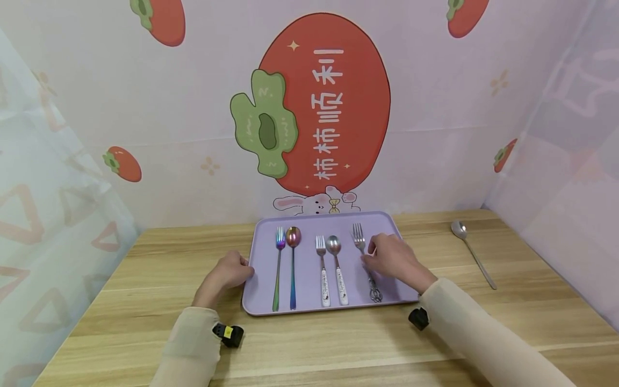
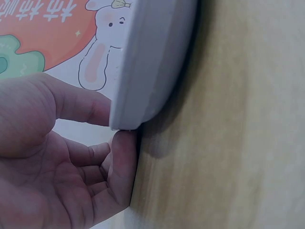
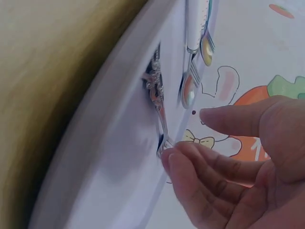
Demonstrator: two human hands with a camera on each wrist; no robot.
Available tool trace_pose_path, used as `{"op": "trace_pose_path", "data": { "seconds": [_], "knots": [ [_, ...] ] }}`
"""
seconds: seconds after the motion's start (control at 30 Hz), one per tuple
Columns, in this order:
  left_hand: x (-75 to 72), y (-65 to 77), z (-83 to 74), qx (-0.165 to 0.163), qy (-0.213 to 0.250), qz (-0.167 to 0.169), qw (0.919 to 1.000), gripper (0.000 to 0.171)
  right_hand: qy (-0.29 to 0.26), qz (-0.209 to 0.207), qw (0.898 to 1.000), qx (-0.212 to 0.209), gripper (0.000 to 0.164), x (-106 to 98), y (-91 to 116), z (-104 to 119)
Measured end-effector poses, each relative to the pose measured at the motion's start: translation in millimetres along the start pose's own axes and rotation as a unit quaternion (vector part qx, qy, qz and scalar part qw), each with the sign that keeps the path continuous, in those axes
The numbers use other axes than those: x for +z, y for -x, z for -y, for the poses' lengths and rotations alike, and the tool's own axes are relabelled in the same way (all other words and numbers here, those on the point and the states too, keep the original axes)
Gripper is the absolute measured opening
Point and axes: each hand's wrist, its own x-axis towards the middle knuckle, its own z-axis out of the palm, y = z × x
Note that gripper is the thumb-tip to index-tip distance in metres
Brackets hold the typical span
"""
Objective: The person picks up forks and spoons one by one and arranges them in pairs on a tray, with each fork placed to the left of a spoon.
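A lilac tray (image 1: pixel 307 279) lies on the table. My left hand (image 1: pixel 232 269) pinches its left rim between thumb and finger, as the left wrist view shows. On the tray, a rainbow-coloured fork (image 1: pixel 278 277) and matching spoon (image 1: pixel 292 269) lie at the left. A fork (image 1: pixel 325 285) and a spoon (image 1: pixel 341 285) with white patterned handles are in the middle. To their right is a silver fork (image 1: pixel 358 237) with an ornate handle. Over that fork hovers my right hand (image 1: pixel 394 257), its thumb apart from its fingers; whether a fingertip touches the fork I cannot tell.
A long-handled silver spoon (image 1: pixel 460 231) lies on the wooden table (image 1: pixel 319 349) to the right of the tray. Behind the table hangs a backdrop (image 1: pixel 193 107) printed with persimmons and a rabbit; more printed cloth (image 1: pixel 53 215) closes off the sides.
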Motion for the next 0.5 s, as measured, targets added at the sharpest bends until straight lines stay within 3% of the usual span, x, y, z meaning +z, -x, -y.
{"op": "trace_pose_path", "data": {
  "seconds": [0.2, 0.5],
  "knots": [
    [0.1, -0.8, -0.3, -0.001, 0.003, 0.002, 1.0000, 0.027, 0.012, -0.016, 0.999, -0.047, 0.023, -3.1, 0.6, -5.6],
    [0.2, -0.9, 0.1, -0.003, 0.004, 0.002, 1.0000, 0.024, 0.044, -0.001, 0.997, -0.067, 0.022, -14.6, -0.8, -20.4]
  ]
}}
